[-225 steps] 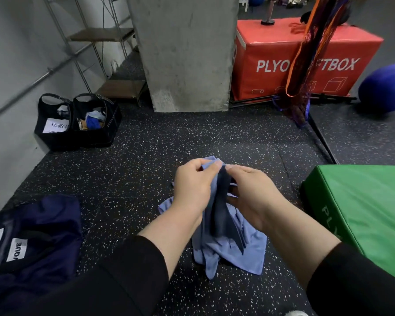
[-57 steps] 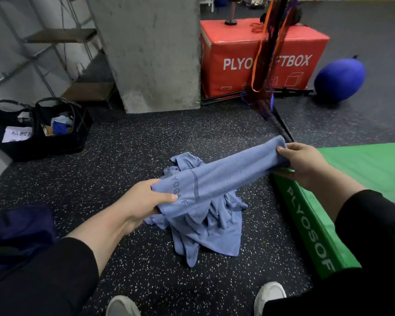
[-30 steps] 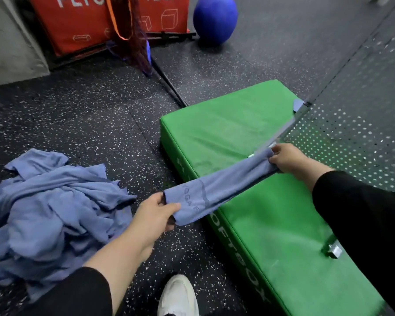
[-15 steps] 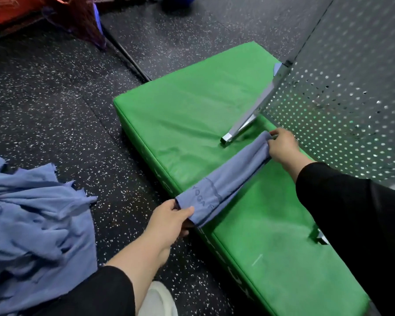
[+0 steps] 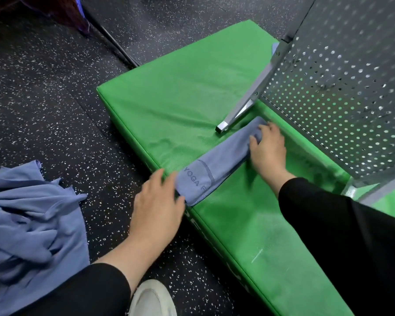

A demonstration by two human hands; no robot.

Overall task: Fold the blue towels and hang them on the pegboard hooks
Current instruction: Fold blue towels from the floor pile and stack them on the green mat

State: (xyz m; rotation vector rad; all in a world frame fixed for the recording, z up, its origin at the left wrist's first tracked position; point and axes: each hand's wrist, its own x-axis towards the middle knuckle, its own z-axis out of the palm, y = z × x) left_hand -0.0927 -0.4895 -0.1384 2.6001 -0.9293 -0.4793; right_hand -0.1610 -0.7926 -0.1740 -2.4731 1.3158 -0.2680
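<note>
Both hands are down on one folded blue towel [image 5: 217, 163], which lies as a long narrow strip on the green soft box [image 5: 192, 87] at the centre of the frame. Her left hand [image 5: 157, 201] has its fingers spread and fairly straight, touching the near end of the strip where "YOGA" is printed; it seems to press or let go rather than grip, though motion blur makes that hard to judge. Her right hand [image 5: 267, 149] sits on the far end with its fingers curled over the cloth, close to the metal foot [image 5: 235, 112] of the pegboard [image 5: 340, 87] that rises at the upper right. I can make out no hooks on the board from this angle.

Off at the left edge, a heap of unfolded towels [image 5: 30, 224] lies on the speckled floor [image 5: 55, 87]; a white shoe [image 5: 153, 299] shows at the bottom.

My worry is the near end: it overhangs the box's edge, so if the left hand lifts away, the strip may sag and the fold open. The far end sits just beside the foot and could snag on it when lifted. With only one towel folded and none visibly hung, the job looks barely begun.
</note>
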